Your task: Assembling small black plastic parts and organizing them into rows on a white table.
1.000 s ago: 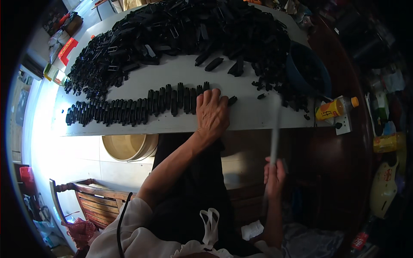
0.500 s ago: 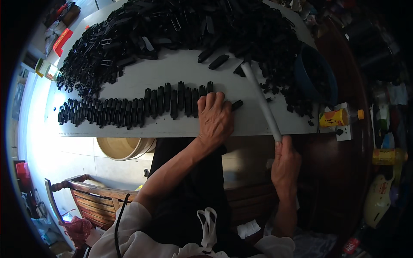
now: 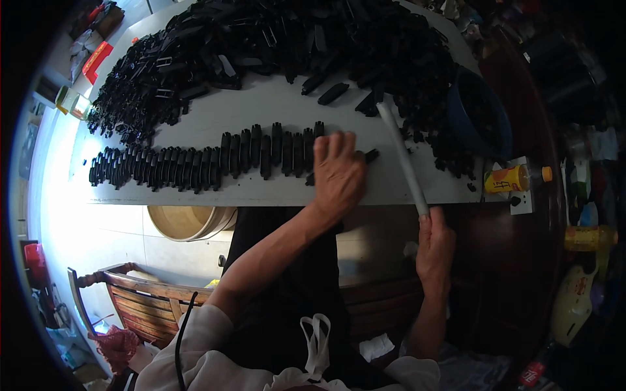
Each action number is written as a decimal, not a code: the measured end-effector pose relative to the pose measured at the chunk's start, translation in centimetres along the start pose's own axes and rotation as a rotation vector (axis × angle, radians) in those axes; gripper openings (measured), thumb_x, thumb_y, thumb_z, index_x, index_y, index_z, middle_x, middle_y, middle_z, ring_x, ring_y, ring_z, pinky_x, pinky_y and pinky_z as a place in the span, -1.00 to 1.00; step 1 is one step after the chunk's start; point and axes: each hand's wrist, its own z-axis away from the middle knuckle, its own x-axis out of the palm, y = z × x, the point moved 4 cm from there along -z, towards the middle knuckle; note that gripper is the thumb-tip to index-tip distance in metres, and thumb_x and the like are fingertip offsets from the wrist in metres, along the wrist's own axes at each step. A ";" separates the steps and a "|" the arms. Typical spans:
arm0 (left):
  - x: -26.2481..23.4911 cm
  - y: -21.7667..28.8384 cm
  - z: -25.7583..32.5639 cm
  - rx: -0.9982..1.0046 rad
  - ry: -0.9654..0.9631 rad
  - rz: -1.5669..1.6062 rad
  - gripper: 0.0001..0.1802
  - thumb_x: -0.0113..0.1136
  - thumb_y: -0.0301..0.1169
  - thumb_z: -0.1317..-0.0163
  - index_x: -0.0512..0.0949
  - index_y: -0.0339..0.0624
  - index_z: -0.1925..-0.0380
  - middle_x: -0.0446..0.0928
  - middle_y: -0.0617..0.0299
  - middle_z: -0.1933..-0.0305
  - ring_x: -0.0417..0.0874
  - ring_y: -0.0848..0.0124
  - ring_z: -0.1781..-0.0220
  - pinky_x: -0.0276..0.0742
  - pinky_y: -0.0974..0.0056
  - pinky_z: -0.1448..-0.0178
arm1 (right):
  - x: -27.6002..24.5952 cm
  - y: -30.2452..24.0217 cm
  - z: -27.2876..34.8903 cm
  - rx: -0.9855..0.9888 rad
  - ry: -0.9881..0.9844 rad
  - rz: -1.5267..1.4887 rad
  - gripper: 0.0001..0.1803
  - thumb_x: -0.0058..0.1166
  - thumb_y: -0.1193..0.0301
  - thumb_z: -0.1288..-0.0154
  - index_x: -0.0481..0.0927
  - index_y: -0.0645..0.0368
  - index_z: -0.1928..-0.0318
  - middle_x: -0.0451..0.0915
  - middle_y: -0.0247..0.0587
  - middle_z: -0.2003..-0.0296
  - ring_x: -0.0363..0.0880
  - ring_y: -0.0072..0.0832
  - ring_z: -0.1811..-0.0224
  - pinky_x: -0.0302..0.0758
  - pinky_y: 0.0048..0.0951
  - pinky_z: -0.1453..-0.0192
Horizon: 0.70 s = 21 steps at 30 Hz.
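My left hand (image 3: 338,173) lies flat on the white board (image 3: 274,107), its fingers on the right end of a row of black plastic parts (image 3: 208,159) lined up side by side. My right hand (image 3: 435,251) is below the board's front edge and grips the lower end of a long white stick (image 3: 401,156). The stick slants up over the board, its far tip at the edge of the big heap of loose black parts (image 3: 280,39). A few single black pieces (image 3: 332,93) lie between heap and row.
A dark blue bowl (image 3: 481,114) holding black parts stands at the board's right end, with a yellow bottle (image 3: 515,178) lying beside it. A round wooden tub (image 3: 189,221) sits under the board, and a wooden chair (image 3: 140,303) stands at lower left. Bottles clutter the right side.
My right hand has raised the white stick from below the board and laid it across the right part, its tip now at the heap. My left hand stays on the row's end.
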 end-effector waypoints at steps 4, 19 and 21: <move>-1.8 0.8 -0.8 -0.022 0.082 0.197 -0.59 0.42 -0.24 0.08 0.60 -0.18 0.22 0.37 0.11 0.07 0.34 0.14 -0.03 0.21 0.04 -0.10 | 0.2 0.5 0.4 0.059 -0.022 -0.021 -0.75 -0.22 0.31 -0.52 0.38 0.21 0.26 0.32 -0.13 0.70 0.34 -0.34 0.68 0.17 -0.28 0.59; -1.8 -2.3 3.6 -0.016 0.106 0.131 -0.87 0.07 -0.51 0.08 0.47 -0.21 0.44 0.31 0.11 0.31 0.36 0.22 0.27 0.30 0.21 0.21 | 3.0 0.8 2.5 0.062 -0.135 -0.042 -0.74 -0.19 0.30 -0.49 0.34 0.20 0.32 0.36 -0.03 0.69 0.41 -0.10 0.63 0.23 -0.16 0.55; -1.3 -2.0 3.3 -0.006 0.085 0.142 -0.86 0.18 -0.49 0.00 0.50 -0.18 0.38 0.35 0.13 0.30 0.38 0.20 0.28 0.34 0.17 0.19 | 3.2 0.8 2.5 0.025 -0.104 -0.026 -0.73 -0.20 0.30 -0.50 0.34 0.22 0.34 0.33 -0.10 0.72 0.36 -0.23 0.71 0.18 -0.22 0.59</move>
